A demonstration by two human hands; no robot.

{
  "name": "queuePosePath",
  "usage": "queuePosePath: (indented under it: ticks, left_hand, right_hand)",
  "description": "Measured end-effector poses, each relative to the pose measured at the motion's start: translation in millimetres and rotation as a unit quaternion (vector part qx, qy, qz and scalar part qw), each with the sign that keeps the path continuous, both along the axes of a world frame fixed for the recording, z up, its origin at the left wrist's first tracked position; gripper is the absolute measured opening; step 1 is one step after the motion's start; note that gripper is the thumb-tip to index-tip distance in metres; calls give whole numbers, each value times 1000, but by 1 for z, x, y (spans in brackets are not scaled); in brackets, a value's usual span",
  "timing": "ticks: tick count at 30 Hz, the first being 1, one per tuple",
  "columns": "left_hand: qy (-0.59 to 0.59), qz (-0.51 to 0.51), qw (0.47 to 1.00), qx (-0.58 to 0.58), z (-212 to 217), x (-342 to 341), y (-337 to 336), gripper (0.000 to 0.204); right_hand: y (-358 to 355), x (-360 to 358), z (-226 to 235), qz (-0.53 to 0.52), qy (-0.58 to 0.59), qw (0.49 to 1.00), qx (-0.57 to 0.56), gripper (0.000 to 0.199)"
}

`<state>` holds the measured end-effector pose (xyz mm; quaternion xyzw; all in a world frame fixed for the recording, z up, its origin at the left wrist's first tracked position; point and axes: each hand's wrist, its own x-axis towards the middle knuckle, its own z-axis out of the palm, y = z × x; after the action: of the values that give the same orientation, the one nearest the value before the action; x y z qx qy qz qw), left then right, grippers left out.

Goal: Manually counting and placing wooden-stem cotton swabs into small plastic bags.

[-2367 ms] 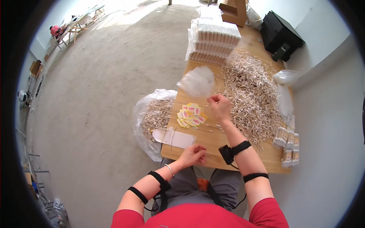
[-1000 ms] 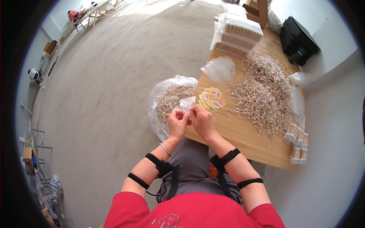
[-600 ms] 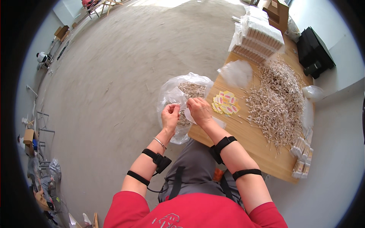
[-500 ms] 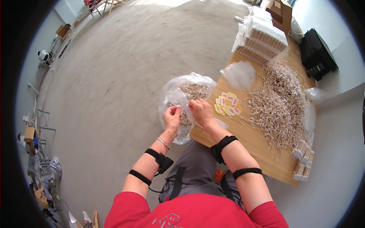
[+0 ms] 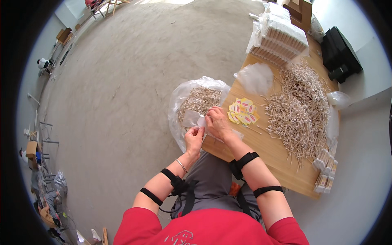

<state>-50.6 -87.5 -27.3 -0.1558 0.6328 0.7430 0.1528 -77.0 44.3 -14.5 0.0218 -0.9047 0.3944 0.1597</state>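
Clear plastic makes up the small bag [image 5: 190,118] that is held near the centre of the frame, over the swab-filled sack. Its near right end is pinched by the closed fingers of the left hand [image 5: 194,141], and its right edge is gripped by the curled fingers of the right hand [image 5: 219,123]; the exact contact of the right fingertips is partly hidden. Between the two hands a whitish rounded piece [image 5: 201,121] can be seen, too small to be identified. Below them, loose cotton swabs [image 5: 203,98] are contained in a large translucent plastic sack [image 5: 176,93], set beside the left edge of the wooden desk [image 5: 269,163]. Just right of the right hand, yellow-and-white labels [image 5: 243,111] are spread in an overlapping heap. Above these, flat clear bags [image 5: 255,78] are laid together. Right of centre, the desk is covered by a broad pile of cotton swabs [image 5: 300,114]. At the upper right, plastic-wrapped swab packs [image 5: 279,41] are stacked near a black bin [image 5: 339,53], and small filled packets [image 5: 325,169] are grouped at the lower right corner.
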Motion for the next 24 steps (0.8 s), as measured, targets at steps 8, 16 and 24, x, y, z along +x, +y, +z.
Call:
queuePosePath:
  ticks: [8,16,24]
  left_hand:
    - [15,-11,1000,-18,-2,9,7,17]
    - [24,44,999,10,-5,2,7,24]
    - [45,1,996,-71,-3,10,13,24]
  right_hand:
    - [5,-2,-8,-30,-4,999,-37,11]
    - [4,-2,-6,-45,-26,996,-68,14]
    - [9,-3,-9,-57,-32,996,-56,13]
